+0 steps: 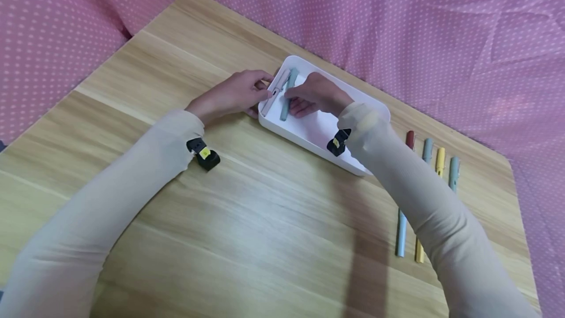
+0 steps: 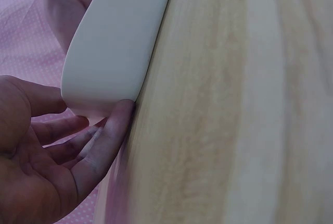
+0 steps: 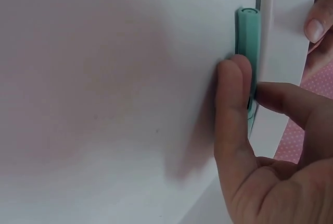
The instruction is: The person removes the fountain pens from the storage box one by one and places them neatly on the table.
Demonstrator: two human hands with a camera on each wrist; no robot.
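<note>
Inside the white tray [image 1: 304, 136], a pale pink pen [image 1: 275, 93] lies along the left end wall. Beside it is a green pen [image 3: 248, 36], which my right hand [image 1: 315, 94] pinches between thumb and fingers; the pen lies nearly parallel to the pink one. At the tray's left end, my left hand [image 1: 240, 92] holds the end wall from outside, its thumb at the rim. The left wrist view shows the left hand's fingers [image 2: 101, 156] curved against the outside of that end, low near the table.
To the right of the tray, a dark red-capped pen [image 1: 410, 139], a blue-grey-capped pen [image 1: 427, 150], a yellow pen [image 1: 440, 161] and another blue-grey-capped pen [image 1: 454, 173] lie in a row, partly covered by the right sleeve. Pink dotted cloth [image 1: 397, 23] hangs behind the wooden table [image 1: 229, 239].
</note>
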